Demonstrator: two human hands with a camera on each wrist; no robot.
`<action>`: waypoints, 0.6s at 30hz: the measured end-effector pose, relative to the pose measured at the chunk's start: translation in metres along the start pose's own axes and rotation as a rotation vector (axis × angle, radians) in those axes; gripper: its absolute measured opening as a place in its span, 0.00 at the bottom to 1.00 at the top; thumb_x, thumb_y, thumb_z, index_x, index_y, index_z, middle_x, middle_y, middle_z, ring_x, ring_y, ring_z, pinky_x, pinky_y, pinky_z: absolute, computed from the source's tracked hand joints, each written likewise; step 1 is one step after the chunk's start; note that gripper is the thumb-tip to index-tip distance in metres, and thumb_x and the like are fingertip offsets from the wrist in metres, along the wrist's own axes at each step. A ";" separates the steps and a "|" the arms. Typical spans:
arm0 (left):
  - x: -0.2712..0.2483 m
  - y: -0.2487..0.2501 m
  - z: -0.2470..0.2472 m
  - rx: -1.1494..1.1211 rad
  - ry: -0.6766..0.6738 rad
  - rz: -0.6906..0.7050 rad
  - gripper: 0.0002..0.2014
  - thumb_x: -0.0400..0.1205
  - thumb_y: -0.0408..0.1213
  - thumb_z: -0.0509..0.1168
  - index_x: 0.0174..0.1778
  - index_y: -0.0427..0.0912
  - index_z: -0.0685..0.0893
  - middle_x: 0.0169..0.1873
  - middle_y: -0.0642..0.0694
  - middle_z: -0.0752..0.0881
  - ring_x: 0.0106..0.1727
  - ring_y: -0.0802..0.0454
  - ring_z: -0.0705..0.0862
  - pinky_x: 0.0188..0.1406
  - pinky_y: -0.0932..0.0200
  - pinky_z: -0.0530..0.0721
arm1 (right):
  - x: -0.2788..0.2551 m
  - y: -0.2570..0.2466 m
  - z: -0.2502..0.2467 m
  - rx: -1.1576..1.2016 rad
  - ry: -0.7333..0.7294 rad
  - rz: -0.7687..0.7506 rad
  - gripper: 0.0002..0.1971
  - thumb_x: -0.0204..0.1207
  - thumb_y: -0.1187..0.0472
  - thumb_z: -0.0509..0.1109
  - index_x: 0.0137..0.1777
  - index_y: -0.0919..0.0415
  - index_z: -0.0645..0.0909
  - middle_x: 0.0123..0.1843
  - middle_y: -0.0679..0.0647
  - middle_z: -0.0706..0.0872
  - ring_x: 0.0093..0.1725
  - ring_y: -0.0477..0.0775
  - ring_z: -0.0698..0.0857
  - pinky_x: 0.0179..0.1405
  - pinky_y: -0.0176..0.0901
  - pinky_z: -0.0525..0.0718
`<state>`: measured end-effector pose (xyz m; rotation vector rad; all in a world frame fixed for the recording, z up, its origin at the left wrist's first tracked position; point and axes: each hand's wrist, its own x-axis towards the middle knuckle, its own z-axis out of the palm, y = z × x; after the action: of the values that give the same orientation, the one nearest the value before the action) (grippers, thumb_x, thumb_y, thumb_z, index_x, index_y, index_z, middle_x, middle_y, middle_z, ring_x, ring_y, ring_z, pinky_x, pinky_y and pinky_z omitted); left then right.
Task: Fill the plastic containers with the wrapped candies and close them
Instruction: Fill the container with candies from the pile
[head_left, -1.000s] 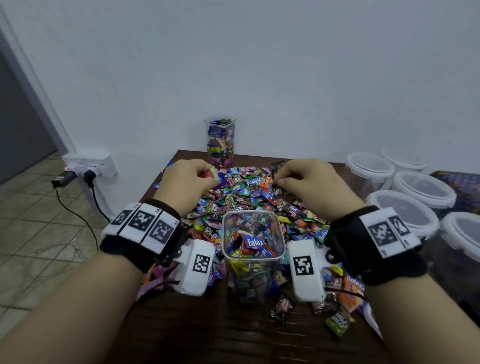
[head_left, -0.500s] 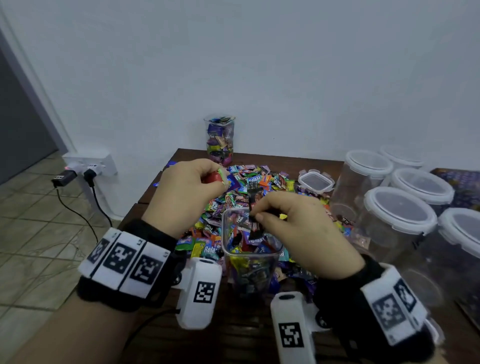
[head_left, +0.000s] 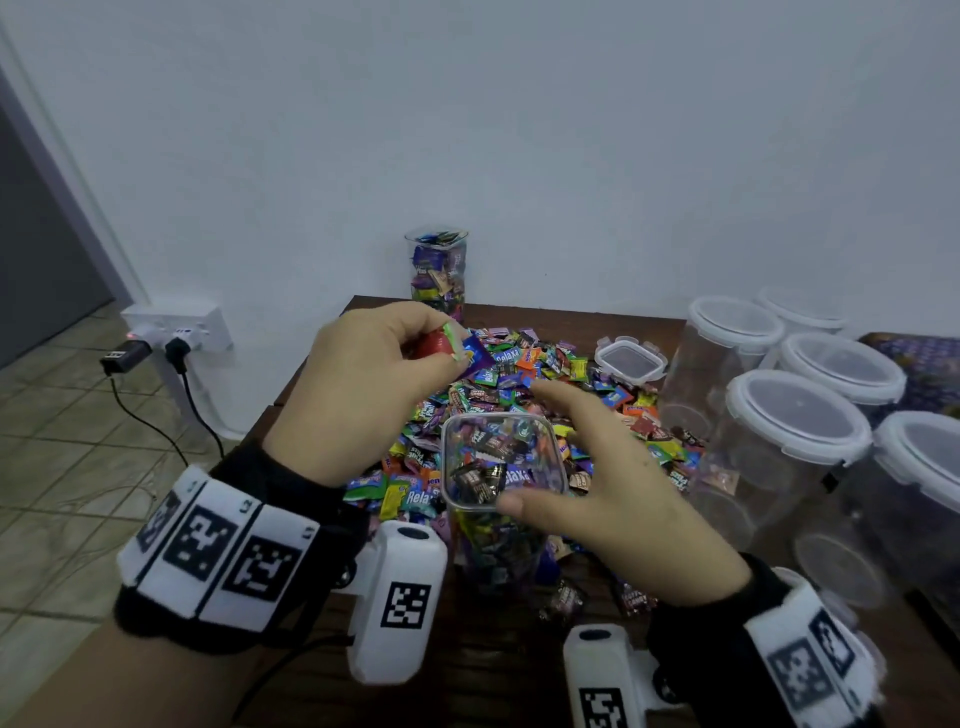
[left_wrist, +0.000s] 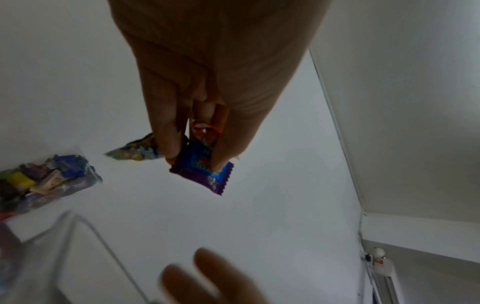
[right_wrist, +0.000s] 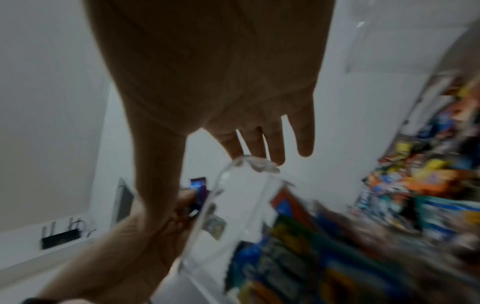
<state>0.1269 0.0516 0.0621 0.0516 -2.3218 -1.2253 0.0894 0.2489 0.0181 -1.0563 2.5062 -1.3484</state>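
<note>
An open clear square container (head_left: 501, 467), partly filled with wrapped candies, stands on the dark wooden table (head_left: 467, 665) in front of a big candy pile (head_left: 550, 384). My left hand (head_left: 374, 384) hovers left of and above the container and pinches several candies (head_left: 457, 348); a purple-blue wrapper (left_wrist: 205, 170) sticks out of the fingertips in the left wrist view. My right hand (head_left: 597, 478) is spread open over the container's right rim with nothing in it. The container's rim (right_wrist: 246, 166) shows blurred just under its fingers (right_wrist: 275, 144).
A filled clear container (head_left: 439, 270) stands at the back by the wall. A small square lid (head_left: 630, 359) lies behind the pile. Several lidded empty jars (head_left: 795, 421) crowd the right side. A wall socket with plugs (head_left: 171, 332) is at the left, beyond the table's edge.
My right hand came back from the pile to the container, let dark candies drop in, and opened. My left hand lifted off the pile with its candies and moved toward the container.
</note>
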 end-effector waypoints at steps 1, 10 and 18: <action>0.000 0.003 0.000 0.004 -0.013 0.012 0.11 0.75 0.35 0.72 0.32 0.58 0.84 0.30 0.70 0.84 0.35 0.69 0.82 0.39 0.70 0.76 | -0.001 0.006 0.001 0.070 -0.081 0.062 0.52 0.54 0.31 0.75 0.79 0.39 0.56 0.74 0.31 0.66 0.72 0.29 0.66 0.69 0.27 0.68; -0.009 0.019 0.016 -0.107 -0.278 0.000 0.14 0.73 0.31 0.73 0.28 0.57 0.85 0.37 0.51 0.89 0.34 0.59 0.85 0.36 0.65 0.83 | 0.006 0.030 0.016 0.277 -0.177 0.134 0.48 0.62 0.57 0.83 0.75 0.36 0.57 0.67 0.37 0.75 0.65 0.25 0.74 0.62 0.27 0.76; -0.017 0.013 0.032 0.170 -0.410 0.003 0.09 0.76 0.36 0.69 0.34 0.57 0.82 0.30 0.55 0.84 0.35 0.62 0.80 0.36 0.65 0.78 | 0.005 0.033 0.021 0.328 -0.150 0.109 0.58 0.54 0.44 0.82 0.81 0.46 0.51 0.74 0.39 0.73 0.73 0.39 0.72 0.74 0.53 0.73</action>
<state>0.1298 0.0885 0.0502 -0.1592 -2.7738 -1.1149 0.0768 0.2436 -0.0192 -0.9008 2.1097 -1.5188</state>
